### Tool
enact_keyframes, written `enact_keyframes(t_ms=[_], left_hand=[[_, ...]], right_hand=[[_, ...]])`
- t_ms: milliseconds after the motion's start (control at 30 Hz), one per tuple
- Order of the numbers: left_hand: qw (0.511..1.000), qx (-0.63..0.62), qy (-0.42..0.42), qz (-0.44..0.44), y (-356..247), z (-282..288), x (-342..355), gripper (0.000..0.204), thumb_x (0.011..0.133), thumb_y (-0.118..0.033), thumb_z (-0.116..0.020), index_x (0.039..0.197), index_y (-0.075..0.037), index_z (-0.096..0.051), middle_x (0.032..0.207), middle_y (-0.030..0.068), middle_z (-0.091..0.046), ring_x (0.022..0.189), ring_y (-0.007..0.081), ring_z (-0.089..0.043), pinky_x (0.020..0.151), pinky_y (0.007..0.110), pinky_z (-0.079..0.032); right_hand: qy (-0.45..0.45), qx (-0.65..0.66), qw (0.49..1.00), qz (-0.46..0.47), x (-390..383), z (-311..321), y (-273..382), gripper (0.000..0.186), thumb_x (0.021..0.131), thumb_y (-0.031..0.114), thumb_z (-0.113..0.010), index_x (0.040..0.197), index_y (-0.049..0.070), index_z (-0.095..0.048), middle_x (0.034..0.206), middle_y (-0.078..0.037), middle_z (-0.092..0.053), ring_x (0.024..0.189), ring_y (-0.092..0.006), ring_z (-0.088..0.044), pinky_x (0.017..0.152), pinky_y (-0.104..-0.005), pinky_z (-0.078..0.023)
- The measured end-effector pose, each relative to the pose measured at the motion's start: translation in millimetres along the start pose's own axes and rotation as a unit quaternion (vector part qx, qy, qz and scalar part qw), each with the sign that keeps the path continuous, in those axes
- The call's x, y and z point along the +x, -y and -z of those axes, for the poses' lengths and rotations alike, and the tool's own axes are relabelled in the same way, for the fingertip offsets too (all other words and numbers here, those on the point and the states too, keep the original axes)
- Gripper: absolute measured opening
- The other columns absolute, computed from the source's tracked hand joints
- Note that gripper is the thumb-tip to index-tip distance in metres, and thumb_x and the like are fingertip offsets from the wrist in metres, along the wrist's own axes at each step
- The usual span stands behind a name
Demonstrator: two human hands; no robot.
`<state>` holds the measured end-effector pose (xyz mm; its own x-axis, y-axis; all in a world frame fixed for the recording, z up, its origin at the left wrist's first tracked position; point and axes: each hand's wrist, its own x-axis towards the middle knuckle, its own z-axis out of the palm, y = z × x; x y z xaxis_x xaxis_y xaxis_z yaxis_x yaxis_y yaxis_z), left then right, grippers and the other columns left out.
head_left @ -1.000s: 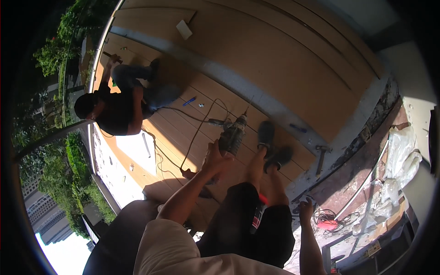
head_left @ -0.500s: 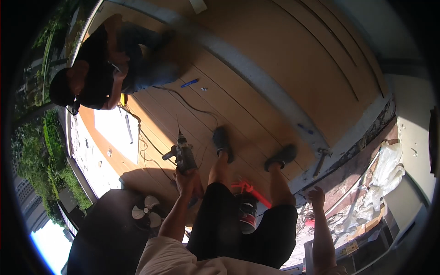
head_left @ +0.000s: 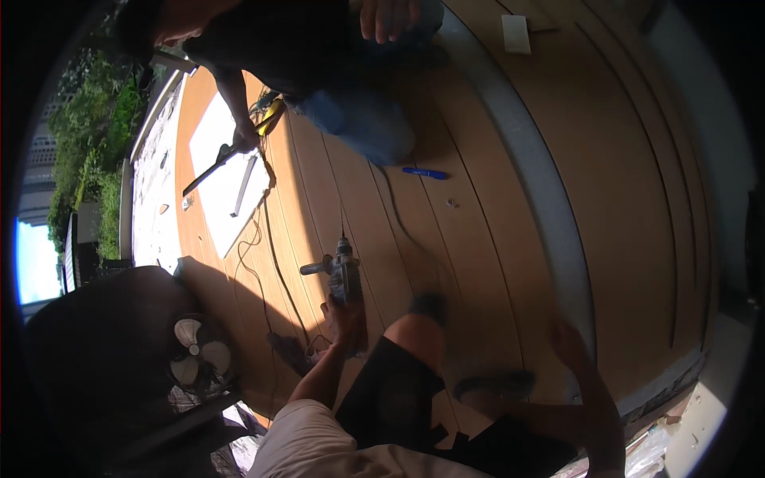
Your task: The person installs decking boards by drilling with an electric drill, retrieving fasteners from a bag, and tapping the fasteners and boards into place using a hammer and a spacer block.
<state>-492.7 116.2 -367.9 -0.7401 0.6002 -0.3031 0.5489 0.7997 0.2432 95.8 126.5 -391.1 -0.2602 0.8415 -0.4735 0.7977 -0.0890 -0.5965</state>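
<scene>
My left hand (head_left: 344, 320) is closed around the rear grip of a power drill (head_left: 346, 280) with a side handle. Its long thin bit points away from me, above the wood-coloured planks. On the right, my right hand (head_left: 569, 344) is stretched forward over the floor, smeared by motion. I see nothing in it, and its fingers cannot be made out. A blue marker pen (head_left: 424, 173) lies on the planks beyond the drill. At the far left, a co-worker's hand (head_left: 245, 137) holds a long dark narrow tool (head_left: 209, 172) over a white sheet (head_left: 227, 203).
A co-worker in jeans (head_left: 358, 119) crouches ahead. Dark cables (head_left: 275, 255) trail across the planks (head_left: 494, 263). A fan (head_left: 195, 350) stands at the lower left. A grey strip (head_left: 550, 175) crosses the floor, and a white piece (head_left: 515, 33) lies beyond it.
My view has swung, and my knees are more bent. My right hand has moved over the planks. The co-worker has reached out with the dark tool. The hammer and red object have left view.
</scene>
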Motion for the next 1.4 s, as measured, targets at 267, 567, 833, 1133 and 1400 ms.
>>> enact_keyframes(t_ms=[267,567,833,1133,1400], left_hand=[[0.993,-0.057,-0.044,-0.090,41.5,-91.4,21.0,0.089,0.075,-0.031,-0.080,0.147,0.001,-0.038,0.129,0.0228,-0.049,0.118,0.0446,-0.053,0.100,0.050,-0.045],[0.987,-0.120,-0.022,-0.102,78.2,-135.0,23.9,0.095,0.078,-0.035,-0.079,0.151,0.004,-0.030,0.135,0.0273,-0.045,0.123,0.0476,-0.050,0.104,0.051,-0.044],[0.984,-0.143,-0.043,-0.092,58.5,-104.7,17.0,0.099,0.081,-0.035,-0.078,0.152,0.009,-0.025,0.140,0.0300,-0.042,0.128,0.0481,-0.046,0.109,0.051,-0.039],[0.975,-0.147,-0.108,-0.128,99.6,-124.3,34.7,0.067,0.093,-0.029,-0.069,0.143,0.007,-0.044,0.140,0.0290,-0.046,0.125,0.0467,-0.050,0.107,0.048,-0.041],[0.958,-0.159,-0.157,-0.182,97.1,-119.5,61.4,0.023,0.097,-0.020,-0.064,0.102,0.003,-0.061,0.128,0.0247,-0.055,0.119,0.0442,-0.055,0.101,0.048,-0.045]], right_hand=[[0.051,0.025,0.995,-0.078,54.0,50.7,-45.4,0.043,0.093,0.015,-0.068,0.134,0.007,-0.059,0.099,-0.012,-0.072,0.082,-0.0226,-0.068,0.075,-0.0375,-0.055],[0.063,0.003,0.997,-0.049,11.8,68.4,17.7,0.044,0.095,0.016,-0.067,0.136,0.002,-0.057,0.099,-0.013,-0.072,0.091,-0.0210,-0.068,0.084,-0.0358,-0.054],[0.018,-0.049,0.997,-0.053,-22.2,80.6,37.7,0.041,0.094,0.009,-0.065,0.133,0.000,-0.057,0.097,-0.014,-0.071,0.088,-0.0239,-0.069,0.082,-0.0366,-0.055],[-0.015,0.086,0.989,-0.116,-22.6,67.8,-87.2,0.037,0.095,0.008,-0.061,0.131,0.001,-0.057,0.091,-0.010,-0.068,0.077,-0.0167,-0.065,0.069,-0.0325,-0.053],[0.003,0.231,0.945,-0.233,-71.4,-0.4,-201.1,0.038,0.096,0.015,-0.061,0.130,0.001,-0.057,0.090,-0.010,-0.068,0.075,-0.0184,-0.065,0.068,-0.0342,-0.053]])
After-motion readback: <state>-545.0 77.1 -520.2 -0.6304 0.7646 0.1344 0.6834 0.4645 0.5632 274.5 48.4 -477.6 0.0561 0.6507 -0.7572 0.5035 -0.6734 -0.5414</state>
